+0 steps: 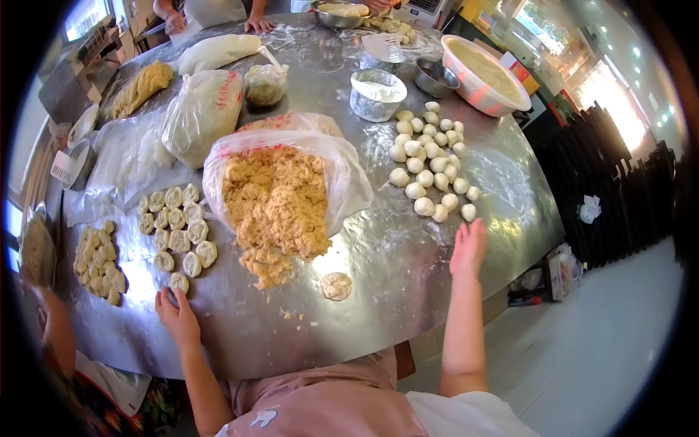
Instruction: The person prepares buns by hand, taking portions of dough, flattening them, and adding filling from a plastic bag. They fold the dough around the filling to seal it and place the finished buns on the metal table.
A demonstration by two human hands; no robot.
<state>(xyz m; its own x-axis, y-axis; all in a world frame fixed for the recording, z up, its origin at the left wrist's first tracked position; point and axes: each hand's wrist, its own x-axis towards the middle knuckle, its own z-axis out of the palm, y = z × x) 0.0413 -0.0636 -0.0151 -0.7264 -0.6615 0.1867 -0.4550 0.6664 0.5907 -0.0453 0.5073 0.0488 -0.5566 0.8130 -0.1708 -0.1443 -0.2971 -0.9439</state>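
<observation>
My left hand (pixel 179 320), nearest me, fingers loosely bent, gripping nothing I can see; its tips are at the nearest coiled dough round (pixel 179 282), contact can't tell. Pleated bun (pixel 336 286) sits alone between my hands, well apart from both. My right hand (pixel 468 249), fingers stretched out, looks unloaded; nearest dough ball (pixel 468 212) lies straight beyond its fingertips, touching or just short, unclear. Ball is round, no long axis; right hand clearly closer. Other dough balls (pixel 429 149) spread farther, toward far left
</observation>
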